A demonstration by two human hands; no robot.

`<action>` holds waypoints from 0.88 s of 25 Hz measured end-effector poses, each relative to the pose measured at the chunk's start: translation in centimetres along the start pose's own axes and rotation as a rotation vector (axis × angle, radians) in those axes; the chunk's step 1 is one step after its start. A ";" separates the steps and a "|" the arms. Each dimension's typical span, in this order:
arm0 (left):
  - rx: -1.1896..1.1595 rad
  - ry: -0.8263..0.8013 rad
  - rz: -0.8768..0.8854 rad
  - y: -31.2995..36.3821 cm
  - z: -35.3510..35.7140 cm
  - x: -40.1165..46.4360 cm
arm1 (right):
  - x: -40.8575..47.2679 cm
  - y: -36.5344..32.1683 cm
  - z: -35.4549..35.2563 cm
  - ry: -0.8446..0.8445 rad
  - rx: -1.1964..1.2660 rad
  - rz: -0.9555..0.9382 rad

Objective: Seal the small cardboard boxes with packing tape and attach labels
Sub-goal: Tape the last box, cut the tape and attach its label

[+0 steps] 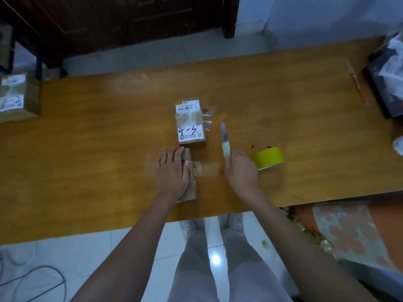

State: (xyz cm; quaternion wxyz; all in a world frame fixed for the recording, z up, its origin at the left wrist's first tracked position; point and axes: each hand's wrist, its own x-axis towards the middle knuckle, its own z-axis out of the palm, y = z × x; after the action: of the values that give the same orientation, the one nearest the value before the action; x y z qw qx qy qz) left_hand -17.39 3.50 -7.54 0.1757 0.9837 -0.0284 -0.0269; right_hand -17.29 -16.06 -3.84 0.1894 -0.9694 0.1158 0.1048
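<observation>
Left hand (173, 171): lies palm down, fingers straight and together, flat on top of the near cardboard box (189, 182); presses it onto the surface (87, 149).
Right hand (241, 168): fingers curled round the pale handle of a knife (224, 139); blade points away from the person, tip raised toward the far side.
Near cardboard box: small, brown, long axis running away from the person; mostly hidden under the left hand, only its right edge and near corner show.
Tape strip (206, 168): clear, runs from the right edge of the near box out across the surface toward the right hand; its free end lies just beside the right-hand fingers.
Tape roll (269, 158): yellow, lying on the surface just right of the right hand, partly hidden behind it.
Labelled box (190, 123): small, directly beyond the near box, close to it; whether they touch, cannot tell. White label with barcode at far end, second white label at near end with handwritten "4-3". Clear tape crosses the middle; loose tape ends stick out on its right side.
Third box (18, 98): at the far left edge, labelled, handwriting blurred; well apart from the others.
Red pen-like object (356, 82): far right on the surface, blurred.
Dark package with plastic wrap (386, 81): far right edge.
Floor: pale tiles; person's legs in light trousers stand at the near edge of the surface.
</observation>
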 end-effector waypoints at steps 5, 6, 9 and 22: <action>-0.029 0.021 0.013 0.2 -0.1 0.0 | 8.2 -1.9 2.1 -0.033 -0.094 0.065; -0.034 0.022 0.015 0.1 -0.1 0.0 | 8.8 -1.8 2.4 -0.066 -0.124 0.062; -0.060 0.036 0.026 -0.2 -0.2 -0.1 | 8.7 -1.6 2.7 -0.095 -0.119 0.077; -0.150 0.047 0.025 -0.9 -0.4 -0.2 | -0.5 -4.3 6.0 -0.264 1.048 0.391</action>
State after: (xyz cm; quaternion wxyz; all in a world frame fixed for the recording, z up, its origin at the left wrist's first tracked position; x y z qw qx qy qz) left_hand -17.50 4.45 -7.50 0.2501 0.9676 -0.0347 -0.0038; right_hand -17.53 -9.73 -7.63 0.6345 -0.6853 0.3049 0.1866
